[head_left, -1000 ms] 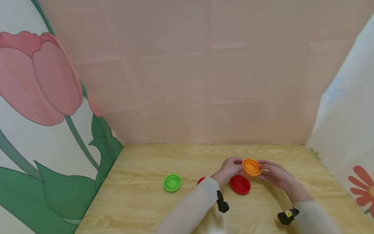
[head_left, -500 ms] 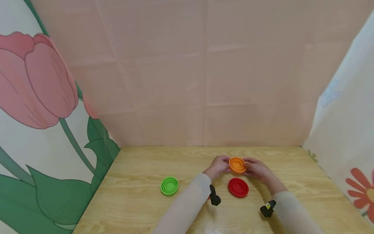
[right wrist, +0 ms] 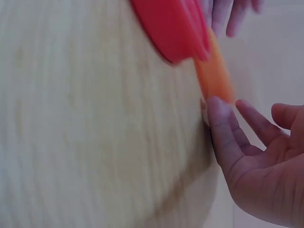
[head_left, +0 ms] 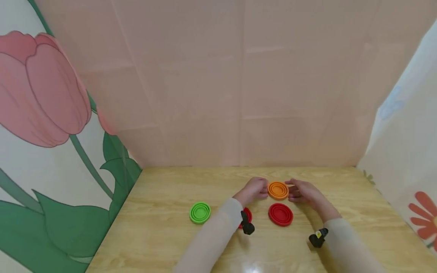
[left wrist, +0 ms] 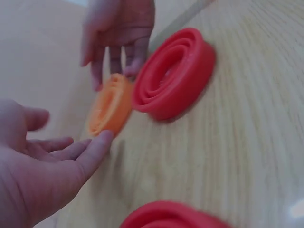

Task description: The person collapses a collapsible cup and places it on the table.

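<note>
An orange collapsible cup (head_left: 278,190), folded flat into rings, lies at the back of the wooden table between my two hands. My left hand (head_left: 253,190) is on its left side; in the left wrist view a fingertip meets the cup's rim while the thumb stands away. On the opposite side, my right hand (head_left: 306,192) has loosely bent fingers, with one fingertip at or very near the orange edge in the right wrist view. Just in front lies a red collapsed cup (head_left: 280,214). Another red one (head_left: 248,217) is partly hidden under my left forearm.
A green collapsed cup (head_left: 200,212) lies to the left on the table (head_left: 164,235). A pink sheet (head_left: 198,94) hangs behind the table's back edge. Flower-patterned panels flank both sides. Each wrist carries a small black camera.
The orange cup has moved left and come down onto the table behind the red one. Both hands travelled with it and have loosened their hold, the fingers now spreading away from its rim.
</note>
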Motion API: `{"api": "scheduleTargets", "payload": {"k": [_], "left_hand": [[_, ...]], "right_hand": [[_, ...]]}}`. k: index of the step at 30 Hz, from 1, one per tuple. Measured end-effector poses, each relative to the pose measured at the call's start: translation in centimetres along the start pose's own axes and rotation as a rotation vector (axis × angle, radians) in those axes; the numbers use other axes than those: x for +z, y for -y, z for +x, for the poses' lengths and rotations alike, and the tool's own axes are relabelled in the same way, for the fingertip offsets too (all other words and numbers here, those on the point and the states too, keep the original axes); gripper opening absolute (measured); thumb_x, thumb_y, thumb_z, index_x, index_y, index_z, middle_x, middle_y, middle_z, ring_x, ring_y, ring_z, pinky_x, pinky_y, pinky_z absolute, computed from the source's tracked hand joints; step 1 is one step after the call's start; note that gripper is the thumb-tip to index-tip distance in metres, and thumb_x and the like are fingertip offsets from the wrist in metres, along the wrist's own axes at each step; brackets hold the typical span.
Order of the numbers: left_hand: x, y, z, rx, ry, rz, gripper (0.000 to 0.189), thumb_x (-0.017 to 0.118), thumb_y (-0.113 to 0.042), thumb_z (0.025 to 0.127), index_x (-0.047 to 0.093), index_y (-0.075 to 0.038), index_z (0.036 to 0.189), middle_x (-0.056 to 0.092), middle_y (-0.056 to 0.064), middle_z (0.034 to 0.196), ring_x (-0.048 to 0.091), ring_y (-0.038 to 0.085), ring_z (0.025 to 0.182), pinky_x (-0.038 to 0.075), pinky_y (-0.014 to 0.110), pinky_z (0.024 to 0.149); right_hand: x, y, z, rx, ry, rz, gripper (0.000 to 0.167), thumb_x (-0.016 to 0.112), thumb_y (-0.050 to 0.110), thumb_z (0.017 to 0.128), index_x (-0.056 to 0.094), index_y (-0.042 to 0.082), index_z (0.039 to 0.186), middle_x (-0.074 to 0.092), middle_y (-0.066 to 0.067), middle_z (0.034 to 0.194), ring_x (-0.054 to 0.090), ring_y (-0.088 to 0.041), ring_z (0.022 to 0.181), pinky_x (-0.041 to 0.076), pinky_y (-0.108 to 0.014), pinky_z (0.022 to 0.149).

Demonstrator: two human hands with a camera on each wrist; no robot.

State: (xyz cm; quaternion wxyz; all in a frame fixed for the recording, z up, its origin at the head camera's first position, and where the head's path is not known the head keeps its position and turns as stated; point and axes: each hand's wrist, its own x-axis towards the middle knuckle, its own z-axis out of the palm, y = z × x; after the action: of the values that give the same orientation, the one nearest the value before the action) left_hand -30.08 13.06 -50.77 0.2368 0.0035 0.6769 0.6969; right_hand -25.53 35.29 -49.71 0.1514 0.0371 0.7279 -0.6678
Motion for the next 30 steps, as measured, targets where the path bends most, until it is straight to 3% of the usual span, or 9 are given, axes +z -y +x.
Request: {"api": "scheduleTargets", "payload": {"k": [3,6,10,15,19,23,30], "left_hand": [[-1.1,-0.8,-0.3,-0.015,0.044,-0.052,0.054,0.057,-0.031,0.103,0.049,0.003,0.144,0.057,0.025,0.137,0.061,0.038,0.118,0.055,0.050,0.098],[-2.1,-1.4,-1.0,-0.019,0.094,-0.069,0.062,0.053,-0.040,0.103,0.046,0.005,0.146,0.050,0.031,0.144,0.055,0.046,0.127,0.050,0.055,0.102],[-3.2,-2.3,-2.1,0.000,0.155,-0.043,0.064,0.048,-0.043,0.103,0.047,0.005,0.145,0.045,0.032,0.148,0.048,0.050,0.132,0.047,0.059,0.105],[-4.7,-3.4,-3.9,0.022,0.203,0.069,0.068,0.043,-0.049,0.104,0.045,0.003,0.148,0.048,0.027,0.147,0.047,0.048,0.134,0.048,0.057,0.105],[-6.3,-4.3,-5.1,0.059,0.198,0.221,0.068,0.040,-0.053,0.104,0.046,-0.003,0.149,0.051,0.022,0.147,0.050,0.043,0.133,0.050,0.053,0.103],[-8.5,-5.0,-6.5,0.149,0.153,0.440,0.068,0.038,-0.058,0.104,0.046,-0.010,0.151,0.052,0.016,0.149,0.052,0.036,0.132,0.051,0.047,0.104],[-13.1,-5.2,-9.8,0.328,0.040,0.810,0.068,0.031,-0.059,0.106,0.041,-0.014,0.155,0.042,0.005,0.158,0.034,0.025,0.149,0.027,0.045,0.122]], "right_hand": [[-0.9,-0.7,1.5,0.069,-0.063,-0.093,0.062,0.028,0.039,0.112,0.037,-0.013,0.146,0.061,-0.023,0.119,0.068,-0.024,0.091,0.061,-0.042,0.085],[-2.4,-1.3,1.8,0.050,-0.007,-0.112,0.065,0.026,0.041,0.112,0.033,-0.014,0.146,0.060,-0.023,0.120,0.068,-0.028,0.095,0.060,-0.045,0.088],[-3.7,-1.1,1.3,0.025,0.022,-0.124,0.067,0.028,0.044,0.111,0.035,-0.012,0.146,0.059,-0.025,0.124,0.068,-0.031,0.102,0.058,-0.046,0.092],[-4.8,-0.3,0.2,-0.070,0.035,-0.270,0.071,0.030,0.049,0.110,0.035,-0.011,0.148,0.047,-0.036,0.141,0.063,-0.042,0.116,0.056,-0.049,0.096],[-5.3,0.1,-0.4,-0.220,-0.016,-0.533,0.067,0.030,0.046,0.111,0.037,-0.008,0.150,0.044,-0.039,0.144,0.057,-0.051,0.122,0.054,-0.056,0.096],[-5.5,0.0,-0.8,-0.401,-0.155,-0.836,0.056,0.035,0.037,0.112,0.046,-0.005,0.147,0.052,-0.036,0.139,0.055,-0.054,0.120,0.047,-0.067,0.096],[-6.2,-1.6,-1.8,-0.584,-0.263,-1.084,0.048,0.048,0.028,0.109,0.048,-0.004,0.144,0.051,-0.035,0.137,0.045,-0.057,0.124,0.036,-0.072,0.099]]}}
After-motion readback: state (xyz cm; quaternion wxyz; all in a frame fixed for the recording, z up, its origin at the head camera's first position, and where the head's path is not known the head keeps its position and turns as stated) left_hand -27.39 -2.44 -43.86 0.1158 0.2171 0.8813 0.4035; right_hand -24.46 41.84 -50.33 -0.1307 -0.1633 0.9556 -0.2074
